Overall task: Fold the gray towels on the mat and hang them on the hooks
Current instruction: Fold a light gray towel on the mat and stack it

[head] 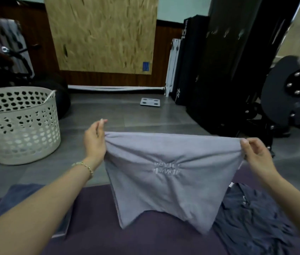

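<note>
Above purple mat [94,214], hands' grip stretches soft gray towel [167,177] — sagging, creased.

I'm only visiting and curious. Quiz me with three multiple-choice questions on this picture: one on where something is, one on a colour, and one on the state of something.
1. Where is the white perforated plastic basket?
A) on the gray floor at the left
B) on a shelf
C) hanging on the wall

2. What colour is the mat below the held towel?
A) green
B) purple
C) yellow

3. How is the light gray towel?
A) rolled up tight
B) held up by its top corners
C) lying flat and spread out

Answers:
1. A, because the basket stands on the floor, left of the arms.
2. B, because the bare mat shows purple.
3. B, because the left hand and right hand each pinch a top corner and the towel hangs down.
</note>
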### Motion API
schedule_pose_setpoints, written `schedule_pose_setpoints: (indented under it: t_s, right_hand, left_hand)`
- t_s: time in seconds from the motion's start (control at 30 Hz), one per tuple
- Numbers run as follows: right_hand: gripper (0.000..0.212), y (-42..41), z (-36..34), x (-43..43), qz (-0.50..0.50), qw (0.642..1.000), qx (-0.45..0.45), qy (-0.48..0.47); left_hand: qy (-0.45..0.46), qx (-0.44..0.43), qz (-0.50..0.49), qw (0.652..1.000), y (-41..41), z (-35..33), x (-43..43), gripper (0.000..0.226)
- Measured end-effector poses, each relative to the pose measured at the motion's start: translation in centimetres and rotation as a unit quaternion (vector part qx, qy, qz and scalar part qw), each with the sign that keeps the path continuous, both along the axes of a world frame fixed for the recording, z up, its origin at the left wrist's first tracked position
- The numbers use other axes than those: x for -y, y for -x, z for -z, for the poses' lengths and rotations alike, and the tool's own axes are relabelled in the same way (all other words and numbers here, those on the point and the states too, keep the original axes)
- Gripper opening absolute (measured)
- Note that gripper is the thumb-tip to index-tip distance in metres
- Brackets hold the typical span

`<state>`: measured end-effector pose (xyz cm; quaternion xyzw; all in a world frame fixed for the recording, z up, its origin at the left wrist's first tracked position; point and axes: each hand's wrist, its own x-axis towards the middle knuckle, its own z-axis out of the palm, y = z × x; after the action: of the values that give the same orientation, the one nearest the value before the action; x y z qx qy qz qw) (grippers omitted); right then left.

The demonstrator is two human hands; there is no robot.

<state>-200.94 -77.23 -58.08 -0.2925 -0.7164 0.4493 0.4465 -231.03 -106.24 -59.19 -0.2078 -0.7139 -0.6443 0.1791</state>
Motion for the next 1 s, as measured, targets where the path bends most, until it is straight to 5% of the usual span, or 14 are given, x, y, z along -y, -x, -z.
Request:
schedule_pose_setpoints:
  t_s: [0.13, 0.3, 0.47, 0.6, 0.73, 0.87, 1.0]
  right_hand:
    - [0.021, 1.1, 0.0, 0.2, 0.037, 0.997, 0.073, -0.011]
    - [0.036, 0.4, -0.9, 0.7, -0.040, 0.983, 0.127, 0.129]
    - [0.055, 0.0, -1.5, 2.6, -0.137, 0.954, 0.266, -0.017]
    - [0.059, -0.9, -1.6, 2.2, -0.199, 0.896, 0.396, -0.014]
    - [0.052, -1.8, -1.1, 2.3, -0.238, 0.852, 0.465, 0.030]
    - [0.060, -2.3, -0.8, 2.4, -0.230, 0.890, 0.368, 0.139]
    - [0.053, -1.3, -1.2, 3.6, -0.253, 0.905, 0.277, 0.202]
  left_hand:
    - [0.096, 0.016, 0.045, 0.994, -0.1, 1.0, 0.1, 0.048]
    - [0.199, 0.065, 0.207, 0.956, -0.7, 0.1, 1.3, 0.053]
    - [0.394, 0.001, 0.320, 0.861, -0.7, -0.8, 3.4, 0.021]
    - [0.468, 0.003, 0.319, 0.824, -0.1, -0.8, 5.1, 0.032]
    - [0.478, 0.051, 0.319, 0.816, -0.7, -0.7, 5.9, 0.056]
    - [0.353, 0.177, 0.345, 0.851, -1.8, -1.1, 6.0, 0.044]
    - [0.209, 0.333, 0.437, 0.809, -2.8, -1.8, 5.7, 0.047]
